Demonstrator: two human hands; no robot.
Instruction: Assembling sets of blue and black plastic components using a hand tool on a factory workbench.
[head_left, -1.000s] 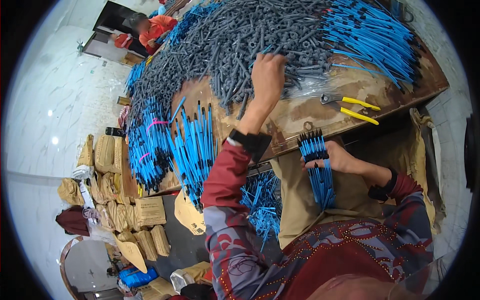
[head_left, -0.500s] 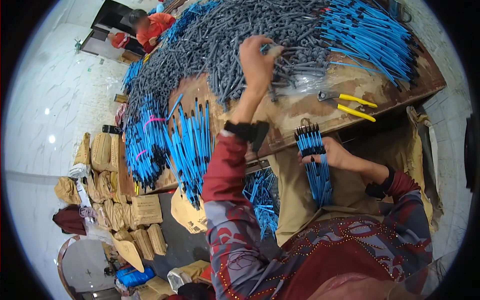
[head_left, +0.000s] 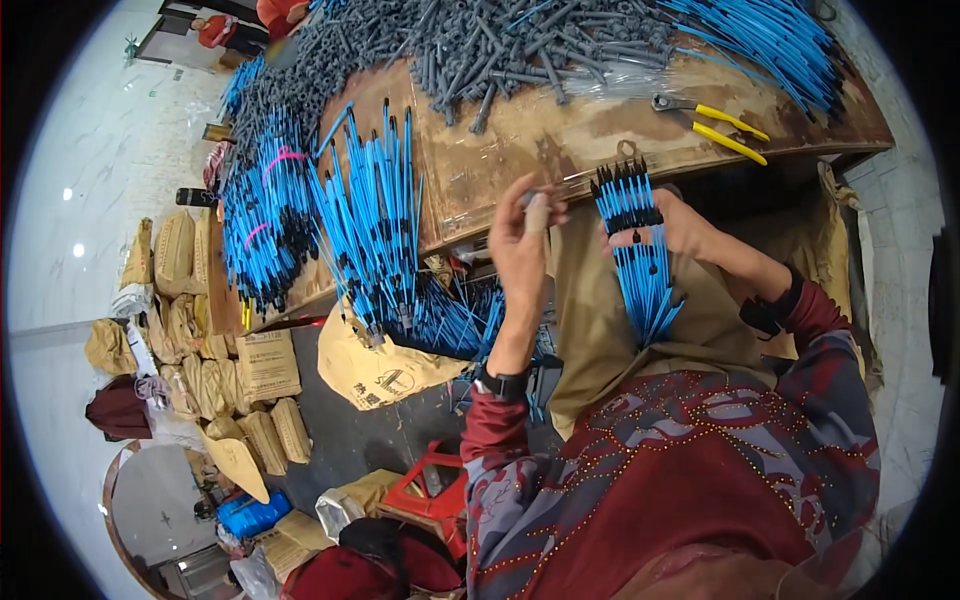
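My right hand (head_left: 683, 227) is closed round a bundle of thin blue rods with black tips (head_left: 634, 255), fanned side by side above my lap. The black ends point toward the table and the blue ends toward me. To its left, at the table's front edge, my left hand (head_left: 522, 230) has its fingers pinched together, with a pale wrap on one finger. A small grey piece (head_left: 527, 198) shows between those fingertips, mostly hidden. On the table beyond lies a big heap of grey plastic sleeve-like parts (head_left: 490, 60).
Yellow-handled pliers (head_left: 728, 130) lie at the table's right. Blue rods are heaped at the far right (head_left: 765, 45) and stacked at the left (head_left: 375, 195), some tied with pink bands. Brown sacks (head_left: 265, 365) and a red stool (head_left: 425, 490) stand left. A person in red (head_left: 213, 32) is at the back.
My left hand has come back from the grey heap to the table's front edge, near the bundle. My right hand keeps its hold. The view has tipped downward.
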